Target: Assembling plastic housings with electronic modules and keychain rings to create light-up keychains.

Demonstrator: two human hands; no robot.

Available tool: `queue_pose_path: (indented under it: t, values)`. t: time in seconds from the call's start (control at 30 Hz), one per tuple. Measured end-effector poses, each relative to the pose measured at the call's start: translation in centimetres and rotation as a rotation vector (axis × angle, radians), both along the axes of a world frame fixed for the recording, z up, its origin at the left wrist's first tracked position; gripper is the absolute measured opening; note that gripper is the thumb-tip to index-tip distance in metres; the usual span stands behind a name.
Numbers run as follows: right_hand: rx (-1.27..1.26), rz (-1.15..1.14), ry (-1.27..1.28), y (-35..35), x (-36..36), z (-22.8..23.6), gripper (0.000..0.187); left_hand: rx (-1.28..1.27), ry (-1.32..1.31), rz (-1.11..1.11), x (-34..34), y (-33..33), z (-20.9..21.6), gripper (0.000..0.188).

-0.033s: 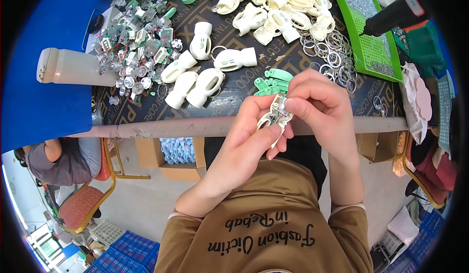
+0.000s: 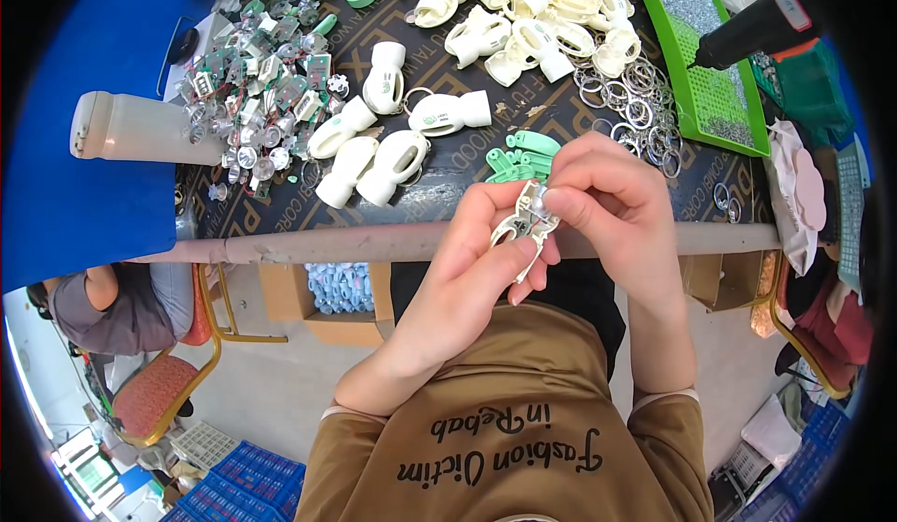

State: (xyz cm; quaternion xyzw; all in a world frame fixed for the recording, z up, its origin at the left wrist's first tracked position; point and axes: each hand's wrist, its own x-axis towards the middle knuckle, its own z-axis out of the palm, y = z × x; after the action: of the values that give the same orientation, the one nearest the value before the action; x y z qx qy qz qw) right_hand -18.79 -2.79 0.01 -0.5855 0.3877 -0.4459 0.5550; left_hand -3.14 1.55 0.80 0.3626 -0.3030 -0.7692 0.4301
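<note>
A small white plastic housing (image 2: pixel 525 226) is being held just over the near edge of the surface (image 2: pixel 448 157), cradled in the curled fingers of the left hand (image 2: pixel 476 256). The fingers of the right hand (image 2: pixel 607 200) are being pressed together on its top. Just behind lie green tags (image 2: pixel 519 156), finished white casings (image 2: pixel 383 143), metal rings (image 2: pixel 635 87) and a heap of circuit parts (image 2: pixel 266 83).

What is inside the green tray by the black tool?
The green tray holds a heap of tiny silvery metal bits, too small to identify. The black tool covers part of its right edge.
</note>
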Motion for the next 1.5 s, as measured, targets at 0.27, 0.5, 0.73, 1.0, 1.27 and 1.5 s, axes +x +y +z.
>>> queue_pose_path:
  t: [0.27,0.5,0.73,1.0,1.27,1.5]
  values:
    - [-0.073,-0.077,0.068,0.9,0.7,0.1,0.001,0.028,-0.018,0.039,0.0,-0.1,-0.5,0.028]
    - [0.204,0.017,-0.326,2.1,0.9,0.2,0.022,-0.157,-0.165,0.197,-0.6,0.8,-1.4,0.021]
    - [0.040,0.013,-0.074,3.2,0.6,1.2,0.024,-0.510,-0.331,0.172,0.3,1.7,-2.8,0.024]
    - [-0.073,-0.045,-0.079,4.2,0.4,1.6,0.027,-0.627,-0.205,0.120,0.5,2.1,-2.2,0.028]
    - [-0.227,-0.031,0.056,5.2,-0.7,-0.4,0.026,-0.229,0.079,-0.088,1.1,3.4,-1.9,0.033]
    - [-0.086,0.286,0.137,6.2,-1.3,-0.4,0.021,0.038,0.422,-0.391,3.3,3.9,-5.3,0.045]
